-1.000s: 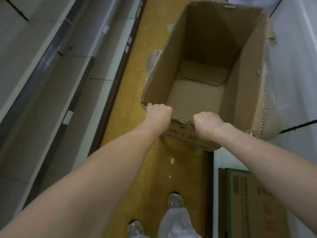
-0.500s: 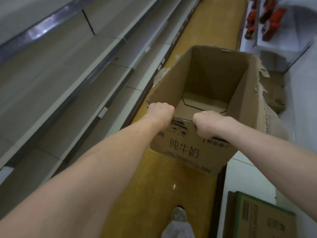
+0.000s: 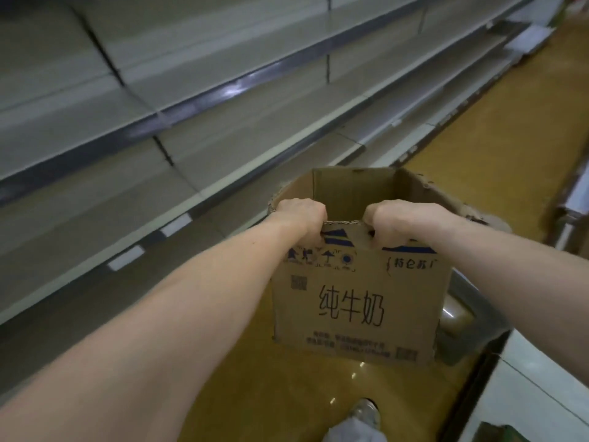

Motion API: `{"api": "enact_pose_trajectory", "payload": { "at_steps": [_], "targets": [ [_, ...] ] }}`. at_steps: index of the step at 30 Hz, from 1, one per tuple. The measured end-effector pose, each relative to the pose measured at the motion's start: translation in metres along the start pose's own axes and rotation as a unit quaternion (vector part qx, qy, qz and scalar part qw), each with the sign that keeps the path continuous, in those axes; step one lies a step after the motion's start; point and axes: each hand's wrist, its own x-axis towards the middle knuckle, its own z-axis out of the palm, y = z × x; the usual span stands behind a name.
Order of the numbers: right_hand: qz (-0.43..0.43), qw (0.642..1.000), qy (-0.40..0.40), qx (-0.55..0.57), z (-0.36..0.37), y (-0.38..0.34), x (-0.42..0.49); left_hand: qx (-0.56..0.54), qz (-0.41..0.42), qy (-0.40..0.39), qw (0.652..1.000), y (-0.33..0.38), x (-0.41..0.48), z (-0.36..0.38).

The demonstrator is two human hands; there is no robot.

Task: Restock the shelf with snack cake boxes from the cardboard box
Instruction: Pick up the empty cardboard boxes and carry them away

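Gripping the box [image 3: 353,301] rim, your left hand [image 3: 301,215] and right hand [image 3: 393,221] curl tight; looks light, floppy; support its base.

Both bare forearms are extended forward from the lower corners of the view, the left one crossing from the bottom-left, the right one entering from the right edge. The left hand [image 3: 301,215] and the right hand [image 3: 393,221] are set side by side, slightly apart, knuckles up. Their fingers are curled over the near top edge of the cardboard box [image 3: 357,301], which is gripped there. One shoe [image 3: 366,413] is seen below.
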Motion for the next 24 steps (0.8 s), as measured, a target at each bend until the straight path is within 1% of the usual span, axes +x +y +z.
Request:
{"api": "enact_pose_trajectory", "payload": {
  "at_steps": [6,13,18,24],
  "targets": [
    [-0.101,0.993,-0.03,-0.058,-0.014,-0.09,0.002,-0.022,-0.109,-0.044,0.993,-0.068,-0.076,0.007],
    [-0.221,0.961,-0.049,-0.155,-0.033,-0.17,0.0,-0.121,-0.244,-0.084,0.959,-0.112,-0.157,0.016],
    [-0.304,0.925,-0.051,-0.221,-0.036,-0.216,-0.011,-0.194,-0.322,-0.092,0.922,-0.119,-0.214,0.027],
    [-0.412,0.86,-0.02,-0.3,-0.021,-0.276,-0.044,-0.255,-0.436,-0.085,0.859,-0.107,-0.296,0.047]
  ]
}}
